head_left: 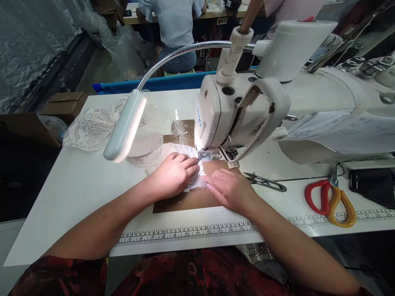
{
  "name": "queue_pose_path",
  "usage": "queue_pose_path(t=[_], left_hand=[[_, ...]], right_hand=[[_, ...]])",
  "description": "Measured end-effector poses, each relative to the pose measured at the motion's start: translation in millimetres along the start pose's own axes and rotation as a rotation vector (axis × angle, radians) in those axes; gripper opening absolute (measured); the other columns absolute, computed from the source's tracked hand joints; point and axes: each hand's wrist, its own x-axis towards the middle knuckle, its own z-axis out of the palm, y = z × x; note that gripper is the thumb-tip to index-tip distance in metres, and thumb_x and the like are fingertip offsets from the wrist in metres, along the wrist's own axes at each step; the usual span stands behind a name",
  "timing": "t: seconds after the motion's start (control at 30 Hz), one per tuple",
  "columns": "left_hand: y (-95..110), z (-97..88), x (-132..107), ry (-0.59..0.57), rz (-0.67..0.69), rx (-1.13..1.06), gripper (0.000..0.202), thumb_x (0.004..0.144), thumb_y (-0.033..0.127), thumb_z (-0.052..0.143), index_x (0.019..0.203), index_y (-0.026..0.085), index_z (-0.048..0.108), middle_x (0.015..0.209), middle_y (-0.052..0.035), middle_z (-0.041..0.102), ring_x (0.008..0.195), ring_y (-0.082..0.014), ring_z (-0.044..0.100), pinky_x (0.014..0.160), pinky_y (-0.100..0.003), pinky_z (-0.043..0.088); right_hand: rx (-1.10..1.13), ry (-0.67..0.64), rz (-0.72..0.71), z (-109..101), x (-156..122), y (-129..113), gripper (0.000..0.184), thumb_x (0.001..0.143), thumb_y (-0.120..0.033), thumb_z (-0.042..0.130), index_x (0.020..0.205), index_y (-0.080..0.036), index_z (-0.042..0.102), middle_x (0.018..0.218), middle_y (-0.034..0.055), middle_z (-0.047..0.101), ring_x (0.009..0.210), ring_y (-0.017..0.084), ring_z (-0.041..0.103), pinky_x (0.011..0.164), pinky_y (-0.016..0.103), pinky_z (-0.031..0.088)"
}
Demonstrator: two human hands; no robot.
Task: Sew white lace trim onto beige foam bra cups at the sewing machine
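My left hand (pixel 174 172) lies flat on a piece of white lace (pixel 194 181), fingers together and pointing toward the needle of the white sewing machine (pixel 222 119). My right hand (pixel 230 189) rests beside it on the right, its fingers pressing the lace's near edge down on a brown mat (pixel 185 201). More of the lace (pixel 160 154) trails off to the left behind my left hand. The needle area (pixel 202 155) sits just beyond my fingertips.
A gooseneck lamp (pixel 123 127) hangs over the table's left. Loose lace pieces (pixel 92 127) lie at the far left. Thread snips (pixel 265 181) and red-and-yellow scissors (pixel 328 199) lie to the right. A ruler strip (pixel 185 235) runs along the near edge. A seated person (pixel 175 28) works behind.
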Motion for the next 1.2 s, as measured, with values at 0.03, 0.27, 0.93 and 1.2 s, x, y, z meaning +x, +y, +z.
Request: queue_pose_path(t=[0.03,0.27,0.93,1.2], left_hand=[[0,1.1,0,0.0,0.0,0.009,0.035,0.091,0.019,0.043,0.122,0.013,0.057,0.13,-0.0104,0.056,0.1,-0.0247,0.052,0.087,-0.039,0.042],[-7,6.5,2,0.043,-0.021,0.035,0.033,0.092,0.017,0.042,0.12,0.013,0.059,0.129,-0.0081,0.057,0.105,-0.0252,0.052,0.09,-0.039,0.042],[-27,17.6,0,0.213,-0.21,-0.081,0.035,0.09,0.023,0.044,0.118,0.013,0.06,0.124,-0.0147,0.058,0.111,-0.0298,0.051,0.094,-0.047,0.042],[-25,15.9,-3,0.241,-0.274,-0.105,0.043,0.09,0.04,0.047,0.122,0.014,0.058,0.129,-0.0141,0.055,0.117,-0.0302,0.049,0.099,-0.045,0.038]], right_hand=[[0.001,-0.006,0.001,0,0,0,0.026,0.091,-0.022,0.043,0.1,-0.019,0.067,0.07,0.0024,0.057,0.067,0.015,0.044,0.062,0.027,0.032],[-0.011,-0.033,0.049,3,5,0,0.03,0.092,-0.026,0.043,0.111,-0.02,0.065,0.074,0.0026,0.059,0.067,0.016,0.045,0.062,0.028,0.031],[0.01,-0.027,0.156,6,18,-1,0.032,0.092,-0.027,0.044,0.118,-0.023,0.061,0.088,0.0025,0.065,0.081,0.018,0.054,0.065,0.027,0.037],[0.029,-0.112,0.157,5,17,3,0.036,0.092,-0.028,0.043,0.125,-0.02,0.058,0.09,0.0054,0.065,0.078,0.02,0.056,0.069,0.031,0.041]])
